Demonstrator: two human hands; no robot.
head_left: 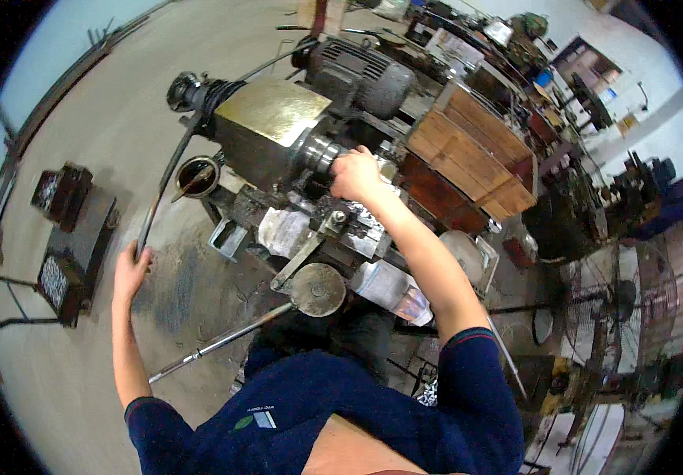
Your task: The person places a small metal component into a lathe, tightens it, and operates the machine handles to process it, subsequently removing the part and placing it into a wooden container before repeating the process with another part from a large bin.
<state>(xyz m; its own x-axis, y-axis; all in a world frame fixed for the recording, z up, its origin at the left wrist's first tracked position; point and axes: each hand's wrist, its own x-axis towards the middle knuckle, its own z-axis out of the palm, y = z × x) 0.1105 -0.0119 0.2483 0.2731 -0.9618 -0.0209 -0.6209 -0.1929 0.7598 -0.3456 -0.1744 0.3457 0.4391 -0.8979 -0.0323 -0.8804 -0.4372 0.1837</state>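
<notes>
My left hand (129, 271) is wrapped round the lower end of a long dark lever bar (166, 174). The bar runs up to the left end of a lathe-like machine's spindle housing (270, 115), a block with a shiny brass-coloured top. My right hand (356, 176) is at the right end of the bare metal spindle nose (320, 153), its fingers curled in. Whatever those fingers hold, if anything, is hidden behind the hand. Below it lie small shiny metal parts (365, 233) on the machine bed.
A ribbed motor (365, 75) sits behind the housing, with a wooden box (468, 154) to its right. Close to my body are a round metal disc (318, 290), a long rod (219, 342) and a plastic bottle (393, 291). A metal cart (80, 253) stands at left.
</notes>
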